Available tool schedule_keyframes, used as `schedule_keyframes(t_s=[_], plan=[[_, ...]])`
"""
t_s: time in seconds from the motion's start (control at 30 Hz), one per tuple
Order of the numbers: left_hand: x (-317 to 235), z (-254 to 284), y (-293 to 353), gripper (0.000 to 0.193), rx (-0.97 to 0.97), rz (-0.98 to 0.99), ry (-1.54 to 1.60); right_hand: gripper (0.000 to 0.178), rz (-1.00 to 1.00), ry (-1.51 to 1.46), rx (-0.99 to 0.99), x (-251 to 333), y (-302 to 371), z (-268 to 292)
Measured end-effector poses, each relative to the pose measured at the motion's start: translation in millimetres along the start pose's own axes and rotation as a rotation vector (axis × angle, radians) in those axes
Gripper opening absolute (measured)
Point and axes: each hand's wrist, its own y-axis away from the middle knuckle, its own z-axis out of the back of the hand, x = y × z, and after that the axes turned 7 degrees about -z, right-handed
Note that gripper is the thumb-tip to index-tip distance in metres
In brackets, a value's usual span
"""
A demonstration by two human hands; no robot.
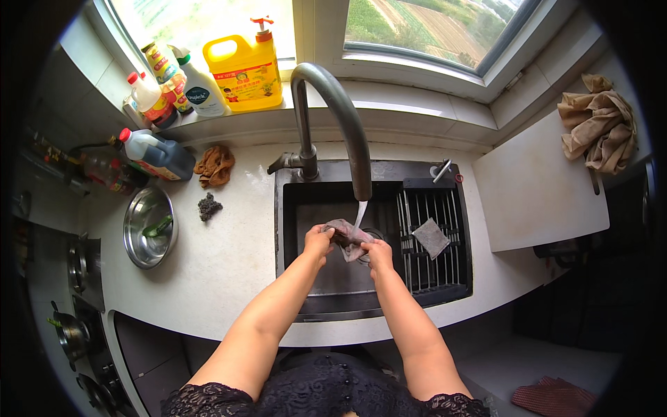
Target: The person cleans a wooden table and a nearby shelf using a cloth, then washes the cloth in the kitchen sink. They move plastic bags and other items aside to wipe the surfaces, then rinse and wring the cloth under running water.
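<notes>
Both my hands hold a wet, pinkish-grey cloth over the basin of a dark sink. My left hand grips its left end, and my right hand pinches the right end. Water runs from the curved metal faucet onto the middle of the cloth. Just right of my right hand, a grey square cloth lies on the metal drying rack across the sink. Below the cloth the drain is partly hidden.
Left on the counter stand a steel bowl holding a green vegetable, a dark scrubber and a crumpled brown rag. Bottles and a yellow jug line the windowsill. A white cutting board leans at right, near a beige cloth.
</notes>
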Motion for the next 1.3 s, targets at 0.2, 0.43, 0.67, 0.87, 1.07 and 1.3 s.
schedule_keyframes(t_s=[0.2, 0.43, 0.67, 0.87, 1.07, 1.3], plan=[[8, 8, 2, 0.019, 0.068, -0.431, -0.287, 0.056, 0.209, 0.325, -0.029, -30, -29, -7], [-20, -4, 31, 0.028, 0.375, -0.754, -0.91, 0.061, 0.598, 0.317, 0.304, -37, -35, -28], [5, 7, 8, 0.043, 0.266, -0.606, -0.26, 0.034, -0.177, -0.362, 0.4, -35, -8, -15], [31, -11, 20, 0.066, 0.007, 0.34, 0.107, 0.04, -0.286, -0.791, 0.513, -30, -1, -16], [61, 0, -29, 0.048, 0.113, 0.442, 0.388, 0.065, -0.073, 0.028, 0.177, -35, -25, -19], [32, -23, -32, 0.021, -0.07, 0.36, 0.6, 0.062, -0.202, 0.07, -0.121, -27, -23, -21]])
